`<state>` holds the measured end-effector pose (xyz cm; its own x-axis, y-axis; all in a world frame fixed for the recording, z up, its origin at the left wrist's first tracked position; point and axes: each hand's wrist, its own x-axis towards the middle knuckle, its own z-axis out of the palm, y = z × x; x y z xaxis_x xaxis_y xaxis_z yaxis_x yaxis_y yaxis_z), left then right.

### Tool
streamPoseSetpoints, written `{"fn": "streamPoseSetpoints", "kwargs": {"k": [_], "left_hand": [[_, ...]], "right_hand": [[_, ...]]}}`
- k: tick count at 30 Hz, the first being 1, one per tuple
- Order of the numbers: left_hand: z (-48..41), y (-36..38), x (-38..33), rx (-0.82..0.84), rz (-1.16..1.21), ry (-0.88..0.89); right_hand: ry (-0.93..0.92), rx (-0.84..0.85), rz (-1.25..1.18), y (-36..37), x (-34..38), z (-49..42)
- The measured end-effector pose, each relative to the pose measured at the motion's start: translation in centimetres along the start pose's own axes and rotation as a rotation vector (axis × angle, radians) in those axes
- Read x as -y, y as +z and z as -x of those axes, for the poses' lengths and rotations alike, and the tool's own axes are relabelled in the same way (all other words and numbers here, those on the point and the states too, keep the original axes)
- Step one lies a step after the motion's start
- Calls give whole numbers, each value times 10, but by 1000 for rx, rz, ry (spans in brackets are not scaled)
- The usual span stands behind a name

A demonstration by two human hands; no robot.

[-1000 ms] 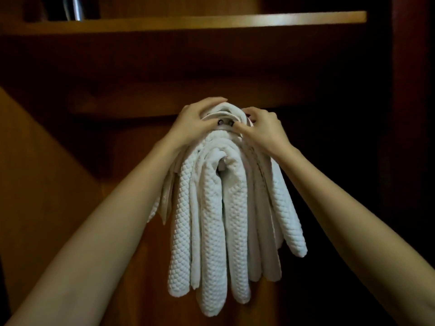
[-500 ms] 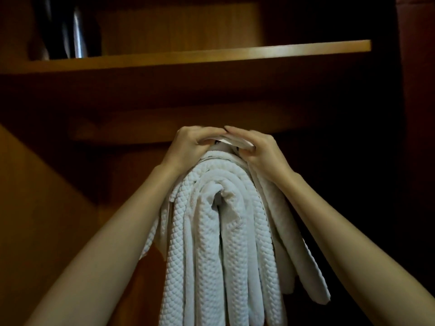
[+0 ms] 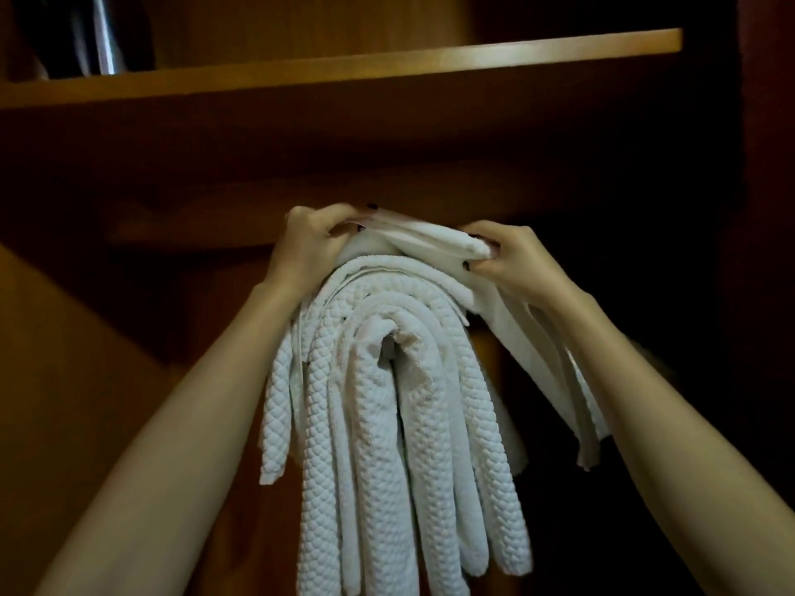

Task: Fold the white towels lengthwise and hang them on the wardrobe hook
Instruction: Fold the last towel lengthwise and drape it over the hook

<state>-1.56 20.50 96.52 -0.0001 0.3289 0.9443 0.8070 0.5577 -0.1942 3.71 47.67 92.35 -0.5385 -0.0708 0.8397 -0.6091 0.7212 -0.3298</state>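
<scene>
- Head view, looking up into a dim wooden wardrobe (image 3: 64, 380), both bare arms raised
- Left hand (image 3: 314, 240) has fingers and thumb curled, pinching the left end of a smooth white towel (image 3: 434, 243)
- Right hand (image 3: 514, 262) has fingers curled round the folded right end of that towel, gripping it
- The towel is drawn taut between the two hands; its long axis here runs left to right, tilting slightly down toward the right
- Its loose tails hang below the right hand, on the right side only
- Directly under the taut stretch, touching it, is the crown of a bundle (image 3: 387, 402) of quilted white towels, draped in nested arches and hanging straight down
- The hook is hidden; judging by the arches, it sits under the crown of the bundle, below and just behind the held towel
- The left hand rests against that crown and is nearer the hidden hook; the right hand is off to the right, apart from the bundle
- Likely next move: lower the taut middle onto the hook, which means shifting the towel leftward so its tails fall on both sides
- Count: two hands, one held towel, and at least three arched towels in the bundle, with about six strands hanging; the exact number cannot be told
- One wooden shelf (image 3: 344, 66) runs across above, and one darker rail (image 3: 193, 221) sits behind the hands
- One dark shiny object (image 3: 103, 32) stands on the shelf at top left, too dim to identify
</scene>
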Motion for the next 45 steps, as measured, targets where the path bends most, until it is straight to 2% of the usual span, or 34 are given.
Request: {"fn": "streamPoseSetpoints", "kwargs": {"k": [3,8,11,14,19,22,24,27,28,33,37,42,45], "left_hand": [[0,-5,4,13,19,2],[15,-11,9,-57,41,-2],[43,-5,-6,-50,276,-150],[54,-7,-20,-52,369,-240],[67,-19,-17,116,578,-439],[82,-17,-17,143,667,-494],[89,-18,-16,139,677,-494],[104,-21,-8,129,664,-505],[108,-21,-5,124,660,-513],[112,-16,-6,70,666,-580],[126,-6,-20,-7,695,-644],[140,-8,-22,-2,729,-729],[167,-5,-27,22,694,-715]], "right_hand": [[-28,16,-51,-5,1,-6],[-101,10,-26,-1,7,-3],[-117,-7,-19,26,-8,31],[-96,-38,4,43,-22,55],[-15,27,-19,53,-25,81],[-19,62,-73,49,-13,86],[-15,-19,-58,49,-5,87],[115,-244,-21,62,1,109],[135,-251,-55,69,-1,119],[232,-165,-299,70,-11,131],[260,-62,-314,66,-13,122],[200,12,-321,67,-6,130],[226,32,-283,61,3,126]]}}
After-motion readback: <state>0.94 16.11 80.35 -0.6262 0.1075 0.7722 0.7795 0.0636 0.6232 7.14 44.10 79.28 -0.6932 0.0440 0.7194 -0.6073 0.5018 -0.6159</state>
